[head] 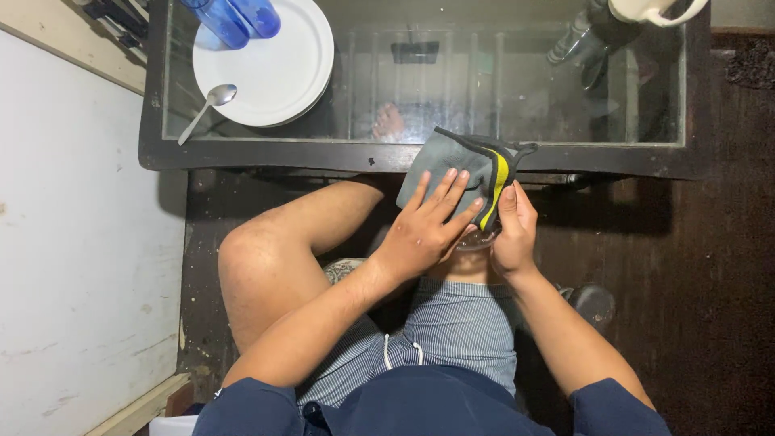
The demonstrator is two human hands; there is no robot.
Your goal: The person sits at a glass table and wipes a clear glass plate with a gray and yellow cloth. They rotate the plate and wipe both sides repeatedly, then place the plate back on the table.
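Pressing the grey cloth [464, 173] flat with open fingers, the left hand [424, 230] covers a small glass item [478, 240] gripped by the right hand [513, 230] at 3 o'clock, over the lap, where a loosened grip could drop it.

Left hand [424, 230] lies flat on a grey cloth [460, 173] with a yellow stripe; right hand [513, 230] grips a clear glass object [476, 239] beneath. White plates [278, 73] sit at eleven o'clock on the glass desk [420, 157].

One head-worn view looks steeply down (almost straight) at the lap, close, glass table [420, 157] ahead.
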